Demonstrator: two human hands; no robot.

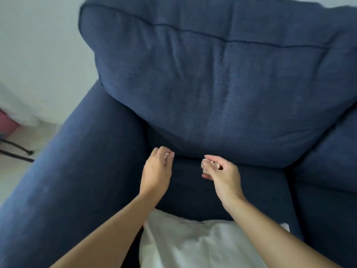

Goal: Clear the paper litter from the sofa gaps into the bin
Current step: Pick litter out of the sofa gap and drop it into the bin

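One head-worn view, close above the sofa (222,89); it faces forward and down onto the seat's back edge.

Sofa (212,84) navy blue; paper scraps (205,165) pale; wall (38,45) white

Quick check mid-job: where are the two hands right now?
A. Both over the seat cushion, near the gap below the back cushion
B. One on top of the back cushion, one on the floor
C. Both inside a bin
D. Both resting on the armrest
A: the left hand and right hand are over the seat cushion, just in front of the gap under the back cushion, each pinching what looks like a small pale scrap.
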